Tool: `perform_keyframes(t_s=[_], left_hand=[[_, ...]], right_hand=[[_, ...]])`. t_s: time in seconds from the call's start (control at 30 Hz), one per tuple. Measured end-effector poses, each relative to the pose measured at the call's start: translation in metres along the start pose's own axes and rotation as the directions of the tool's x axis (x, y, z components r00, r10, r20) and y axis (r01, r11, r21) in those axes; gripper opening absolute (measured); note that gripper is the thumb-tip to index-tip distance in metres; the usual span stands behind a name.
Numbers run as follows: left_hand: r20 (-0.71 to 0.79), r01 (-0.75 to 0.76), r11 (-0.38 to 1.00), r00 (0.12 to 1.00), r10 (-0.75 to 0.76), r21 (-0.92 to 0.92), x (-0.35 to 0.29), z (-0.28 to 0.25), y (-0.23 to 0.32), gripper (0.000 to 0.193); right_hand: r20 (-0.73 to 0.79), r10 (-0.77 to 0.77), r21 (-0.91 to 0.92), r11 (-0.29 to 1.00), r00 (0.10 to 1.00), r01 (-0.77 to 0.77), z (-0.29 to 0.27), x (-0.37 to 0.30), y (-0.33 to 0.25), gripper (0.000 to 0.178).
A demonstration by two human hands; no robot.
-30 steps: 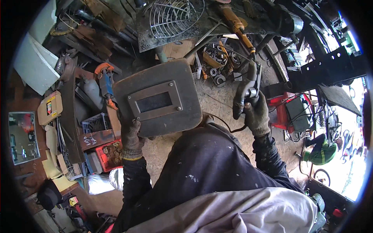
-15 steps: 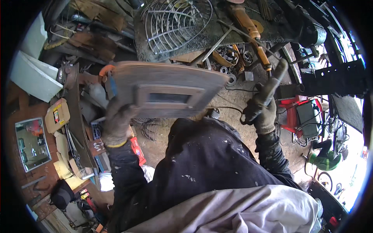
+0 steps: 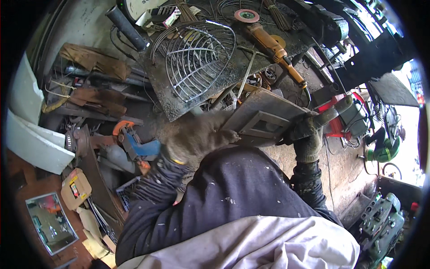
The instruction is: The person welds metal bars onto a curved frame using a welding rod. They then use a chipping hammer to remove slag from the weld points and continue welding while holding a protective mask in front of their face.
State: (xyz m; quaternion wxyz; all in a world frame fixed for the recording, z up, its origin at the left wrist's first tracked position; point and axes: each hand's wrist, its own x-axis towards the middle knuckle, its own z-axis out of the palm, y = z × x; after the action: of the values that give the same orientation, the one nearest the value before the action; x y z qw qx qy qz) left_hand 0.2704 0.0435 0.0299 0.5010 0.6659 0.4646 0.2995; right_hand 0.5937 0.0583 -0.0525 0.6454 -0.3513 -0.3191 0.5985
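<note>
A brown flat welding shield (image 3: 275,106) with a framed dark window (image 3: 264,125) is tilted just above my knees. My gloved left hand (image 3: 195,136), smeared by motion, reaches its left edge, with fingertips closed at the lower corner. At the shield's right edge is my gloved right hand (image 3: 309,134), its fingers curled. A thick, blunt grey-brown piece juts up and right from that hand; I cannot tell whether it is a finger or a tool's end. Whether the right hand touches the shield is unclear.
On the dark metal table (image 3: 165,101) ahead lie a curved wire grille (image 3: 201,62), an orange angle grinder (image 3: 271,45) and a hammer (image 3: 247,74). An orange-and-blue clamp (image 3: 141,145) is at left. Red-and-grey equipment (image 3: 354,119) with cables stands at right.
The shield has moved right and tilted, nearing my right hand. My left hand has followed it rightward. The view has shifted, showing more of the table.
</note>
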Motion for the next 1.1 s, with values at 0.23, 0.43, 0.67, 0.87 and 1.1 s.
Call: perform_keyframes(t_s=[0.23, 0.43, 0.67, 0.87, 1.1], left_hand=[[-0.332, 0.044, 0.557, 0.84, 0.428, 0.829, 0.115, -0.165, 0.015, 0.07], [-0.216, 0.14, 0.727, 0.976, 0.012, 0.672, 0.136, -0.175, 0.006, 0.038], [-0.391, -0.063, 0.879, 0.879, 0.273, 0.472, 0.113, -0.182, -0.02, 0.033], [-0.372, -0.144, 0.862, 0.858, 0.353, 0.486, 0.12, -0.181, -0.053, 0.034], [-0.409, 0.001, 0.9, 0.891, 0.198, 0.436, 0.118, -0.171, -0.048, 0.034]], right_hand=[[-0.059, -0.03, -0.026, 0.999, 0.998, 0.028, -0.021, -0.019, 0.019, 0.037], [-0.098, -0.07, -0.014, 0.997, 0.993, 0.069, -0.011, -0.019, 0.023, 0.04], [0.006, -0.026, -0.068, 0.997, 1.0, 0.027, -0.006, -0.008, 0.005, 0.047], [-0.002, -0.066, -0.094, 0.993, 0.998, 0.066, -0.016, 0.007, 0.011, 0.052], [0.022, -0.048, -0.089, 0.995, 0.999, 0.05, -0.024, 0.004, 0.01, 0.051]])
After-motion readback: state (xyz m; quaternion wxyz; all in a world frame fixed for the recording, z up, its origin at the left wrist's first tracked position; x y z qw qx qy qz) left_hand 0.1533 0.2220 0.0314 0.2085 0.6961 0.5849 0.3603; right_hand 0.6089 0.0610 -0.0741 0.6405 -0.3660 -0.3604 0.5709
